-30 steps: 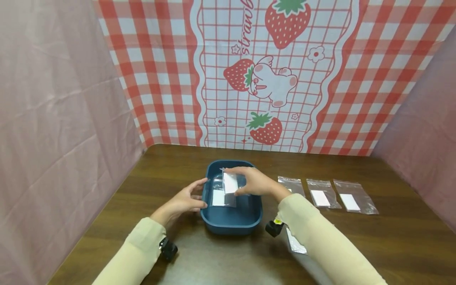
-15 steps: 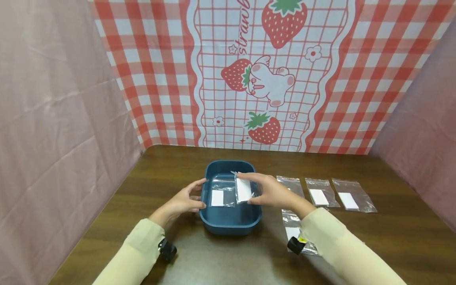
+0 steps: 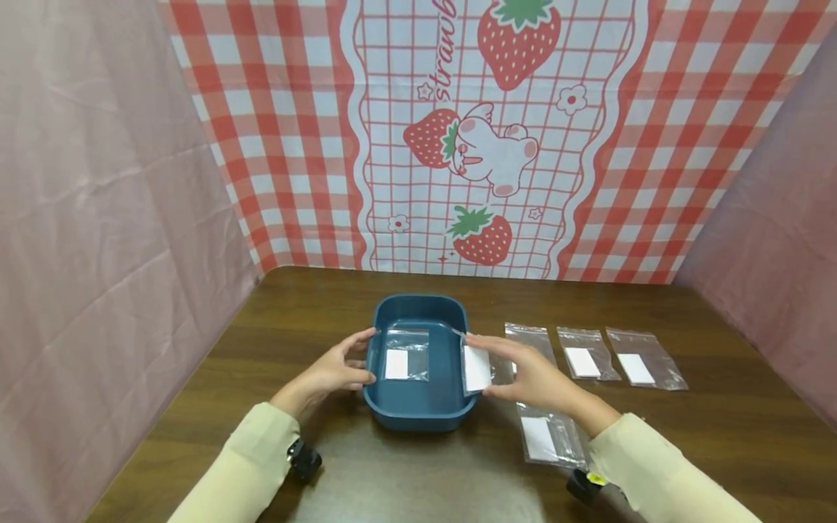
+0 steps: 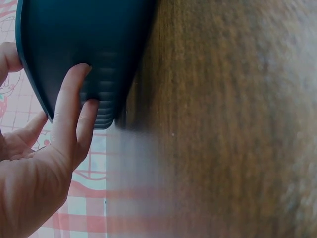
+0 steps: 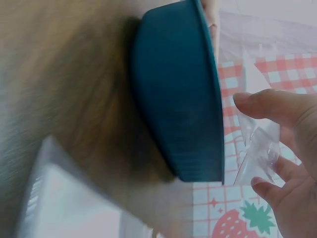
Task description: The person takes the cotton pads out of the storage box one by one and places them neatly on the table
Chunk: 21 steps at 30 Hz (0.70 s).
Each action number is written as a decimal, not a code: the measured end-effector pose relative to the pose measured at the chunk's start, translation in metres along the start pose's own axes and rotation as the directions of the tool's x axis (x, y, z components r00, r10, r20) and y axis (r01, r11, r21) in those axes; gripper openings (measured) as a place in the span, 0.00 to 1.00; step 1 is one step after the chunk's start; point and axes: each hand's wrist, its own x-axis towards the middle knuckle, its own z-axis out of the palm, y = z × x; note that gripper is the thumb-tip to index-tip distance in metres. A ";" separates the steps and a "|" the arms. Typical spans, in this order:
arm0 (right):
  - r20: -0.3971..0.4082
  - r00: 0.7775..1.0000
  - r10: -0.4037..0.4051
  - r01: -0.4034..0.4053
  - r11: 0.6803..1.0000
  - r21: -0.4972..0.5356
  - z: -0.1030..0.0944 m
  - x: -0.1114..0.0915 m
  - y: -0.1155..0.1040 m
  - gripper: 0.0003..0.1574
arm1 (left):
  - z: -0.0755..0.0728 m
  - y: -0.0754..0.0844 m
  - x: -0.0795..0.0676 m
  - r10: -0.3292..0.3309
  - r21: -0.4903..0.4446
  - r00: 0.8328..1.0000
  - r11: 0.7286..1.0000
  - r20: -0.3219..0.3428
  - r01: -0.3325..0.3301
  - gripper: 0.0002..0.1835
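Observation:
A blue plastic bin [image 3: 418,418] stands on the table. My left hand [image 3: 330,370] holds its left side; in the left wrist view, fingers [image 4: 69,106] lie against the outer wall and others reach the rim. Inside the bin lies a clear zip bag [image 3: 418,356] with a white rectangle in it. My right hand [image 3: 539,378] pinches another zip bag [image 3: 476,369], also with a white rectangle, over the bin's right rim. In the right wrist view this bag [image 5: 260,144] hangs between thumb and fingers, above the rim.
Right of the bin, several similar zip bags lie on the brown table [image 3: 314,305]: one at the near side [image 3: 541,437], one partly behind the right hand [image 3: 531,335], and two farther right, a middle bag [image 3: 584,363] and an outer bag [image 3: 637,368]. A checked strawberry cloth [image 3: 484,167] hangs behind.
My right hand has moved rightward with its zip bag, from over the bin's middle to its right rim. The left hand keeps its place, and the near bag on the table has come into fuller view.

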 end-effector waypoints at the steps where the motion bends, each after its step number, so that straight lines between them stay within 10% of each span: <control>1: -0.007 1.000 0.000 0.000 1.000 0.001 0.000 -0.005 0.001 0.49 | 0.000 0.000 0.000 0.006 0.001 1.000 1.000 0.006 -0.006 0.44; 21: -0.078 0.997 0.017 -0.023 0.997 -0.076 -0.015 -0.102 0.026 0.47 | 0.000 -0.001 0.002 -0.041 0.044 0.998 0.998 -0.041 0.043 0.43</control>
